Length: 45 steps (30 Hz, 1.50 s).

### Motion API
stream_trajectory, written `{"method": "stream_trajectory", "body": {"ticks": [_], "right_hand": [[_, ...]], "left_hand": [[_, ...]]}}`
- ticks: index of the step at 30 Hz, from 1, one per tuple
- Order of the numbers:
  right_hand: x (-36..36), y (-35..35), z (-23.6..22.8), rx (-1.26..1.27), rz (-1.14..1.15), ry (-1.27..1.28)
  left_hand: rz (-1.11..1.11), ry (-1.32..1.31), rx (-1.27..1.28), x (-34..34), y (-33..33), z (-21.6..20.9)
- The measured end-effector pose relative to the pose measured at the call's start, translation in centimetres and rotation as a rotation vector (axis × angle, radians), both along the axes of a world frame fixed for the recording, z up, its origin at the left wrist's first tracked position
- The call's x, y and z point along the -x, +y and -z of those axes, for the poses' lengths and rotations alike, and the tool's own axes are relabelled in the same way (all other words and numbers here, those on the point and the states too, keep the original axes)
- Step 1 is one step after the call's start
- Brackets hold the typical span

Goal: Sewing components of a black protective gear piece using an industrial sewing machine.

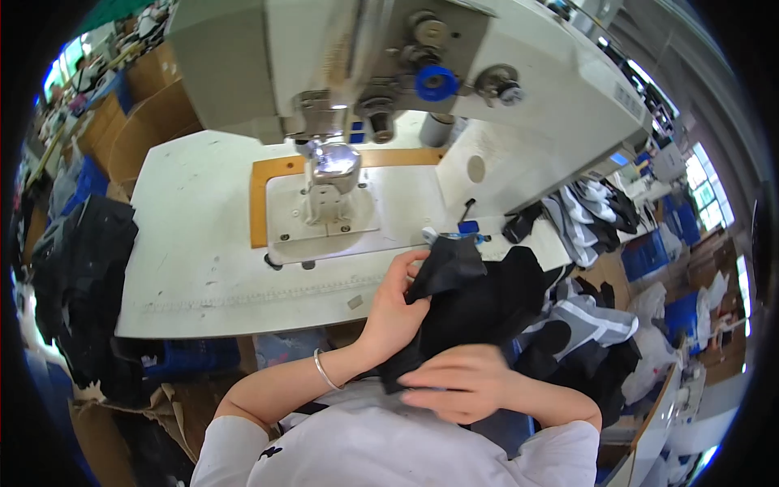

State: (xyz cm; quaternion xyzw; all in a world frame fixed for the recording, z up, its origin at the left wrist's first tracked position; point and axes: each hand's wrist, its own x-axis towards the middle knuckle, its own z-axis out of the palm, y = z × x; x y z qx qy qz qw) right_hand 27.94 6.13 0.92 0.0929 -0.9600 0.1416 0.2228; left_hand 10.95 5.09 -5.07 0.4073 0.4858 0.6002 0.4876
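A piece of black fabric (475, 304) hangs over the table's front edge, right of the sewing machine's needle area. My left hand (395, 304) is closed on its left edge, thumb and fingers pinching a raised flap. Lower down and nearer to me, my right hand (458, 381) lies against the fabric's lower end; it is smeared by motion, so its grip does not show clearly. The industrial sewing machine (552, 89) stands over the white table, its presser foot (326, 203) above the metal plate with no cloth under it.
Dark cloth pieces (85, 276) are heaped beyond the table's left end. Grey, white and black pieces (580, 325) pile up at my right, with more (588, 215) behind them. A small blue-and-black tool (468, 225) lies by the machine arm. Cardboard boxes (150, 122) stand at the far left.
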Motion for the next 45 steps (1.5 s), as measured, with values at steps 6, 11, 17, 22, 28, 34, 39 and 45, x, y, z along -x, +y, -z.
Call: {"method": "stream_trajectory", "body": {"ticks": [6, 11, 17, 22, 28, 34, 39, 45], "right_hand": [[4.6, 2.8, -2.6, -0.113, 0.994, -0.014], [3.1, 5.3, -1.2, 0.208, 0.985, -0.119], [8.6, 6.6, -1.1, 1.047, 0.74, 0.248], [12.5, 8.7, 0.0, 0.78, 0.688, 0.12], [14.9, 10.5, -2.7, 0.828, 0.526, 0.027], [16.6, 11.2, -2.9, 0.788, 0.508, -0.009], [17.3, 12.8, -2.4, 0.785, 0.55, 0.069], [19.4, 12.7, -2.3, 0.462, 0.707, 0.04]], "left_hand": [[-0.295, 0.415, -0.266, 0.5, -1.9, -0.9], [-0.241, 0.426, -0.342, -0.1, -2.2, -0.5], [-0.343, -0.042, -0.125, 1.6, -1.4, -0.7], [-0.032, -0.427, 0.232, 4.7, -1.7, 0.2], [-0.317, -0.399, -0.054, 6.7, -1.1, -1.0], [-0.466, -0.249, -0.116, 8.1, 0.1, -2.6], [-0.396, -0.352, -0.009, 10.4, 2.9, -3.4], [-0.482, -0.198, -0.09, 12.6, 2.0, -3.3]]}}
